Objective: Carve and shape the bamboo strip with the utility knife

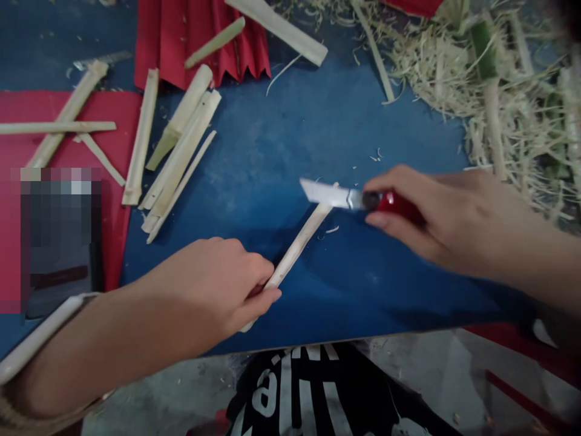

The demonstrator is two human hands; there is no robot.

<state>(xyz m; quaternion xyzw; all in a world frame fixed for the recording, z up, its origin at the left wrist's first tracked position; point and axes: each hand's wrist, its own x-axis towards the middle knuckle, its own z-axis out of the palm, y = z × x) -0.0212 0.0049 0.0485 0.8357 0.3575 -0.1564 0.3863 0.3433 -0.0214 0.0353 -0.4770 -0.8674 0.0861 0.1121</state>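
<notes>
My left hand (213, 284) is closed round the near end of a pale bamboo strip (299, 242) that slants up to the right over the blue table (281, 139). My right hand (445, 218) grips a red-handled knife (349, 198). Its short metal blade points left and lies across the far tip of the strip. A few thin shavings lie on the blue surface beside the blade.
Several split bamboo pieces (177, 151) lie at the left, some on a red sheet (68, 121). Folded red paper (200, 36) is at the top. A heap of bamboo shavings (499, 91) fills the upper right. The table's near edge runs just past my left hand.
</notes>
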